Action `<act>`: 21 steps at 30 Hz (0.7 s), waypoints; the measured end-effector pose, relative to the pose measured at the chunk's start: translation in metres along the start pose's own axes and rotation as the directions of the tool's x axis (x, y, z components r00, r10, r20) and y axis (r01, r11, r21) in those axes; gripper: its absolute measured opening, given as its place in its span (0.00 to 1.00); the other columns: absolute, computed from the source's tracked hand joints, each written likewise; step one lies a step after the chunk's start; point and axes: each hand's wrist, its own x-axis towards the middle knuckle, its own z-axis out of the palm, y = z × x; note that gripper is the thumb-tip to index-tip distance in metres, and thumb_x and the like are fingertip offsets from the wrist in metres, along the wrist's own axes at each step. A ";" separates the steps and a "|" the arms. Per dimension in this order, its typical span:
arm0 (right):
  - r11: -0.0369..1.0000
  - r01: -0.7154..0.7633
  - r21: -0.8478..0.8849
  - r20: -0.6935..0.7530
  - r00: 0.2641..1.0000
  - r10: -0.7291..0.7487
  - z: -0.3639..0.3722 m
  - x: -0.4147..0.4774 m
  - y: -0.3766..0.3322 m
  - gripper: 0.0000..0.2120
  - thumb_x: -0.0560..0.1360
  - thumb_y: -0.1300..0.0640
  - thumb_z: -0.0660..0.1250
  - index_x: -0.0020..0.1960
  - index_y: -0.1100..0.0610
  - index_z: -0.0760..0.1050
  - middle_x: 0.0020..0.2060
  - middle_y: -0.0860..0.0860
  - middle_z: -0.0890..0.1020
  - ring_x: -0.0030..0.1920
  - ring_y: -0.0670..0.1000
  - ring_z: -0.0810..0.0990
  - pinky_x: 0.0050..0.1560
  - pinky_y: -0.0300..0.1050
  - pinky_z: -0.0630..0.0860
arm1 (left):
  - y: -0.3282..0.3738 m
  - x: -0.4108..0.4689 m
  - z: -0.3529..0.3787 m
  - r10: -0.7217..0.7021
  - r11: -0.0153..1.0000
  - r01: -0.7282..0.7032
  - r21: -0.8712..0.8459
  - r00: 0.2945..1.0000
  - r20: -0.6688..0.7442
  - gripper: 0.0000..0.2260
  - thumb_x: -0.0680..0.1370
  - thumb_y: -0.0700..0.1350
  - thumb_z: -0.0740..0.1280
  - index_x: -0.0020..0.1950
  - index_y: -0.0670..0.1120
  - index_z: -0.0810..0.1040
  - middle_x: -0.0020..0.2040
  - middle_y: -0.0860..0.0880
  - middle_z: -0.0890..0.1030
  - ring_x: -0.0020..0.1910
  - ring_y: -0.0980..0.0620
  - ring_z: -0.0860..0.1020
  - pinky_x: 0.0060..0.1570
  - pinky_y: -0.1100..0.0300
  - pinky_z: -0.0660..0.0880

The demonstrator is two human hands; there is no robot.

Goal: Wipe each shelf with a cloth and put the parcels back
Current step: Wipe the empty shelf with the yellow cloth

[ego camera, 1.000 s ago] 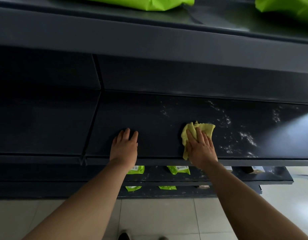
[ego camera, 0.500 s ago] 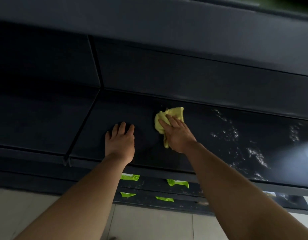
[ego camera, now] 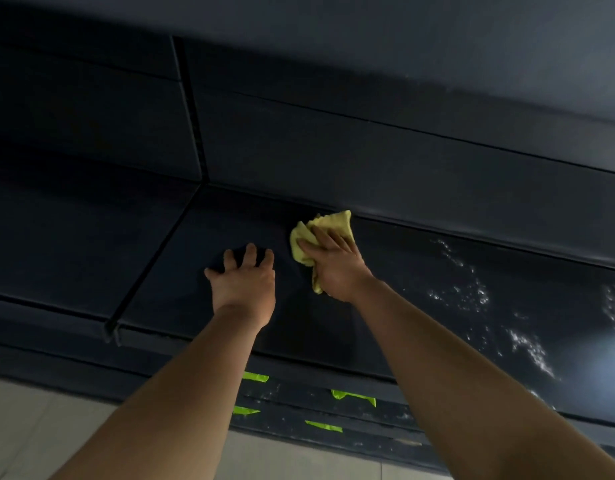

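Yellow cloth [ego camera: 328,225], long axis front-to-back, pressed against shelf [ego camera: 437,306] rear edge under straight fingers [ego camera: 319,237] of right hand [ego camera: 337,268]; left hand [ego camera: 245,280] spread flat alongside, dusty room rightward.

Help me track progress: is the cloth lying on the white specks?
No, the cloth under the right hand lies well to the left of the white specks, apart from them.

Both arms stretched forward, bare. Left hand [ego camera: 243,282] palm down, fingers spread, flat. Right hand [ego camera: 337,268] palm down just beside it, straight fingers pressing cloth [ego camera: 330,221].
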 end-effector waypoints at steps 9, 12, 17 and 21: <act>0.986 -0.157 0.057 -0.018 0.987 0.159 -0.007 0.040 0.029 0.36 0.77 0.47 0.62 0.78 0.41 0.46 0.78 0.49 0.44 0.78 0.52 0.42 0.77 0.52 0.43 | 0.023 0.007 -0.003 -0.092 0.996 0.093 -0.014 0.993 0.072 0.26 0.82 0.59 0.42 0.78 0.54 0.44 0.79 0.44 0.47 0.75 0.33 0.50 0.65 0.29 0.57; 0.957 -0.264 0.119 -0.071 0.959 0.274 -0.005 0.024 0.056 0.33 0.77 0.46 0.60 0.78 0.43 0.49 0.78 0.50 0.49 0.78 0.54 0.46 0.76 0.51 0.45 | 0.023 0.008 -0.002 -0.102 0.994 0.105 -0.027 0.991 0.083 0.26 0.82 0.59 0.42 0.78 0.54 0.44 0.79 0.45 0.47 0.75 0.33 0.49 0.66 0.29 0.56; 0.865 -0.484 0.131 0.005 0.873 0.488 -0.002 -0.027 0.102 0.34 0.79 0.45 0.58 0.79 0.45 0.45 0.78 0.52 0.45 0.78 0.56 0.45 0.77 0.52 0.43 | 0.023 0.006 -0.001 -0.111 0.991 0.117 -0.059 0.990 0.091 0.25 0.82 0.59 0.42 0.78 0.55 0.43 0.79 0.46 0.45 0.75 0.33 0.47 0.67 0.29 0.53; 0.838 -0.533 0.112 0.013 0.844 0.535 0.004 -0.049 0.099 0.31 0.80 0.47 0.54 0.79 0.46 0.44 0.78 0.52 0.42 0.78 0.57 0.44 0.76 0.54 0.44 | 0.020 0.004 0.000 -0.093 0.990 0.105 -0.098 0.989 0.117 0.26 0.82 0.59 0.42 0.78 0.55 0.41 0.79 0.46 0.42 0.76 0.34 0.43 0.68 0.29 0.49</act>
